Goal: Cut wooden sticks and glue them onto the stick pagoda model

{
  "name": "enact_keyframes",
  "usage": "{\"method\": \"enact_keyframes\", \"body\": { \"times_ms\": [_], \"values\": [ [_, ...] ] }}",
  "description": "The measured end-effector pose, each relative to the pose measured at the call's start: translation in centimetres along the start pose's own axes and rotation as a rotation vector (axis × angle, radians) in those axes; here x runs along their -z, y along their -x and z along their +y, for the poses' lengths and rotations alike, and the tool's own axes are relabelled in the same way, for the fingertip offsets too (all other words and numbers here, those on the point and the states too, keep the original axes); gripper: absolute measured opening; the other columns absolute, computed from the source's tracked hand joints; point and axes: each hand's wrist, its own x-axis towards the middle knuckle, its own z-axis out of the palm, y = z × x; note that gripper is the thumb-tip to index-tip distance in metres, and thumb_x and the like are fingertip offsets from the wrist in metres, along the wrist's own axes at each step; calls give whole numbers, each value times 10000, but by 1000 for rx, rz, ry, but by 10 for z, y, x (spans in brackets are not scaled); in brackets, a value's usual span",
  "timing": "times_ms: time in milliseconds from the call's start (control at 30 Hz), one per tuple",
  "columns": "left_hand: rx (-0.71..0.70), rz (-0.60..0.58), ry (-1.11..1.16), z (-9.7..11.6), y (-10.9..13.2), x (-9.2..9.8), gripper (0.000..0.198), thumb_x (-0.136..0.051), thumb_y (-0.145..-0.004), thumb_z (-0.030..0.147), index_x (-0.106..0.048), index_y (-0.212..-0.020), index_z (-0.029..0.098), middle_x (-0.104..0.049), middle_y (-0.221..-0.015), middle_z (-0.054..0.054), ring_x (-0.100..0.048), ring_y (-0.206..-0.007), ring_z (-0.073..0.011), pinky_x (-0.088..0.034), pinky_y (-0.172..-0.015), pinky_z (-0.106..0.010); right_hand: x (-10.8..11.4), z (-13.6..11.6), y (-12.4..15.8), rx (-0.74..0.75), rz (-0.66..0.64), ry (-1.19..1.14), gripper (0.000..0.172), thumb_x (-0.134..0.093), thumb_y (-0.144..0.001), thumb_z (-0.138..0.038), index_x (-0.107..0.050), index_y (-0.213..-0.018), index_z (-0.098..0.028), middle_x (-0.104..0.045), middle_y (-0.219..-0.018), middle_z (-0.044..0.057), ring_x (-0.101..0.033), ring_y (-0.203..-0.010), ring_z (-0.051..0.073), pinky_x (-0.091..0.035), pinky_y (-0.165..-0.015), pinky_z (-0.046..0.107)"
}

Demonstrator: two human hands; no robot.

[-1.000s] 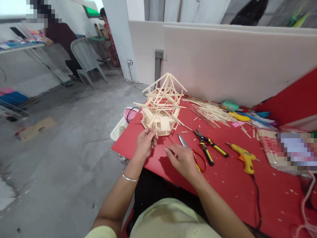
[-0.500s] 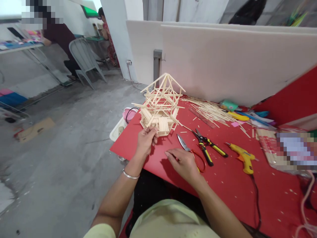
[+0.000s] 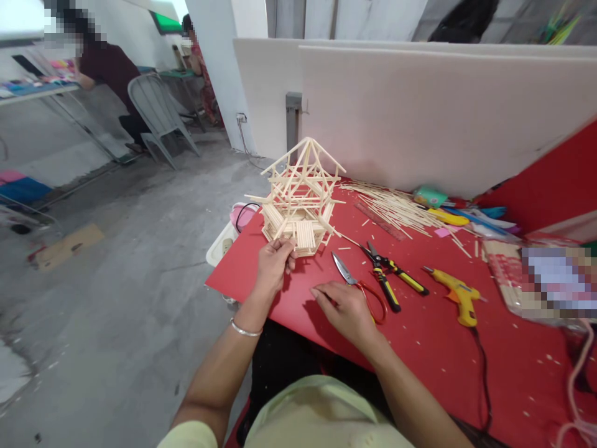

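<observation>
A model pavilion of thin wooden sticks point(image 3: 305, 233) stands near the left end of the red table, with a pointed open roof frame over a slatted base. My left hand point(image 3: 276, 258), a silver bangle at its wrist, is closed at the front left of the base, its fingertips pinching the model's edge. My right hand point(image 3: 342, 305) rests on the tabletop in front of the model, beside the red-handled scissors point(image 3: 344, 269). Its fingers are loosely curled and partly apart, and nothing shows in them.
Yellow-black cutters point(image 3: 388, 286) and a yellow glue gun point(image 3: 459, 295) lie to the right. Loose sticks point(image 3: 401, 208) and a ruler point(image 3: 380, 221) are behind them. Bagged sticks point(image 3: 506, 274) lie far right. Two people sit at tables at the back left.
The whole view has shifted very slightly. Both hands hold nearly the same places, and the model stands as before.
</observation>
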Motion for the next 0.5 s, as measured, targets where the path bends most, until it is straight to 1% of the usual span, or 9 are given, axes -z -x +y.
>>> {"method": "enact_keyframes", "body": {
  "times_ms": [300, 400, 500],
  "values": [
    [-14, -4, -10, 3, 3, -2, 341, -793, -678, 430, -615, -736, 146, -610, -552, 22, -461, -352, -48, -279, -327, -169, 2, -2, 1, -8, -9, -10, 242, -508, -972, -300, -726, -913, -213, -720, -800, 45, -649, -715, 153, -440, -688, 261],
    [-32, -21, -17, 4, 12, 0, 320, -776, -708, 422, -617, -737, 145, -609, -566, 19, -479, -373, -52, -293, -342, -167, 5, -5, 1, -9, -8, -44, 252, -501, -973, -307, -729, -913, -216, -727, -804, 48, -657, -723, 160, -452, -692, 268],
    [-30, -10, -42, 1, 30, 5, 310, -761, -729, 424, -613, -735, 151, -604, -569, 22, -479, -379, -49, -299, -358, -164, 6, -6, 1, -18, 1, -96, 254, -504, -970, -312, -733, -905, -222, -732, -804, 42, -658, -714, 157, -460, -686, 269]
  ]
}}
